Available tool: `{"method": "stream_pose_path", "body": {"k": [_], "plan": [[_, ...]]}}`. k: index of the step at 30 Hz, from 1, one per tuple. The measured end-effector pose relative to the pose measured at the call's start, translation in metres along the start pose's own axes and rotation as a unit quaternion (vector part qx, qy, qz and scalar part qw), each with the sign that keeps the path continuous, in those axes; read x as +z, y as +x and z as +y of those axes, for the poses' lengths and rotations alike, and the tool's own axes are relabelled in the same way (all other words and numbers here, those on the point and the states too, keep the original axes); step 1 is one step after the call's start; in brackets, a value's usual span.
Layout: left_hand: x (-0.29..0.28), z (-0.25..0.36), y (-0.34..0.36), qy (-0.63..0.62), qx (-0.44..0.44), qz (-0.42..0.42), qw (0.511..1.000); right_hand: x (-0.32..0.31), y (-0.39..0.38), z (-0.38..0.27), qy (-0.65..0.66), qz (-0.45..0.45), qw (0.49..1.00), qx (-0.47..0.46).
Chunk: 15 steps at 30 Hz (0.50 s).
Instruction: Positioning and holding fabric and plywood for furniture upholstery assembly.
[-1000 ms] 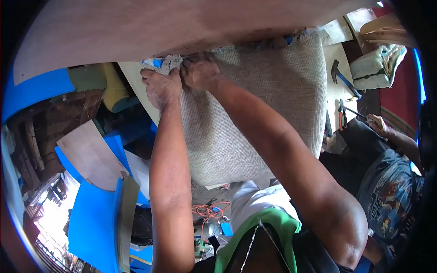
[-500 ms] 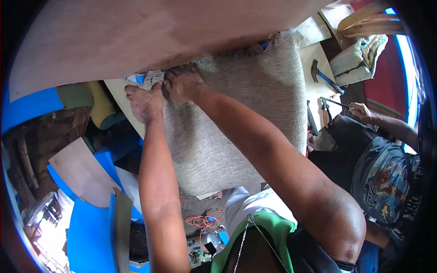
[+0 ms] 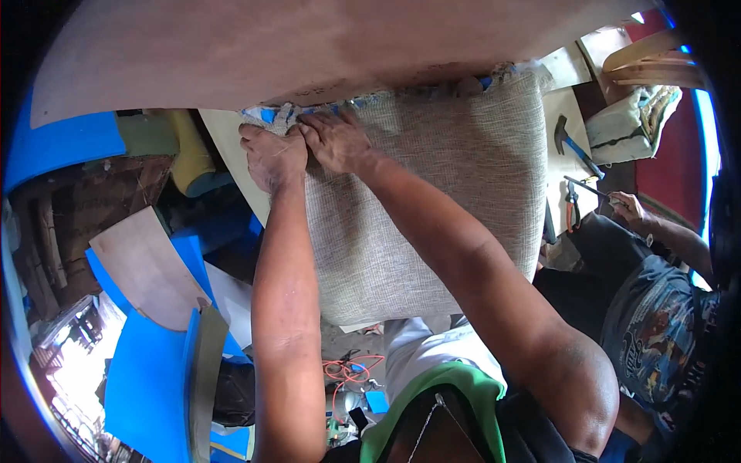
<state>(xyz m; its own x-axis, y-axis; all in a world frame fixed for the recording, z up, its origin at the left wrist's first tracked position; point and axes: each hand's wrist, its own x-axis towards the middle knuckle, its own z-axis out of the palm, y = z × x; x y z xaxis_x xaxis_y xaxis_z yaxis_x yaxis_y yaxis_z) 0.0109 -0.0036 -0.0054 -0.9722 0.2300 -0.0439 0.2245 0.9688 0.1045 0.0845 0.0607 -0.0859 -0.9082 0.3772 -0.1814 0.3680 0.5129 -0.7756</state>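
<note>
A padded piece covered in woven beige-grey fabric (image 3: 424,201) lies beneath my arms, against the underside or face of a large pale-brown panel (image 3: 332,42). My left hand (image 3: 274,158) pinches the bunched fabric edge at its upper left corner, where blue material shows. Beside it, my right hand (image 3: 336,139) presses on the same edge, fingers curled at the seam beneath the panel; its fingertips are partly hidden.
A hammer (image 3: 575,147), pliers (image 3: 571,207) and a pale board (image 3: 559,112) are at the right. A co-worker's hand (image 3: 625,208) holds a dark tool. Blue foam sheets (image 3: 143,386), curved plywood (image 3: 147,266) and an orange hose (image 3: 347,366) lie left and below.
My hands stay at the fabric's upper left edge, with slight finger movement on the right. The whole view has shifted slightly back and forth. The co-worker's hand remains at the right.
</note>
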Motion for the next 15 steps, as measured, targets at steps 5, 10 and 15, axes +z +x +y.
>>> {"method": "stream_pose_path", "body": {"k": [5, 10, 15], "plan": [[0.002, 0.001, 0.002, 0.004, -0.005, 0.003, 1.0, -0.002, 0.002, -0.002, -0.037, -0.017, 0.998, 0.05], [0.008, 0.001, 0.003, 0.017, 0.002, 0.001, 1.0, 0.005, 0.005, 0.005, -0.116, 0.054, 0.988, 0.086], [0.015, -0.002, 0.004, 0.023, -0.004, 0.008, 1.0, -0.003, 0.014, -0.005, -0.119, 0.009, 0.986, 0.118]]}}
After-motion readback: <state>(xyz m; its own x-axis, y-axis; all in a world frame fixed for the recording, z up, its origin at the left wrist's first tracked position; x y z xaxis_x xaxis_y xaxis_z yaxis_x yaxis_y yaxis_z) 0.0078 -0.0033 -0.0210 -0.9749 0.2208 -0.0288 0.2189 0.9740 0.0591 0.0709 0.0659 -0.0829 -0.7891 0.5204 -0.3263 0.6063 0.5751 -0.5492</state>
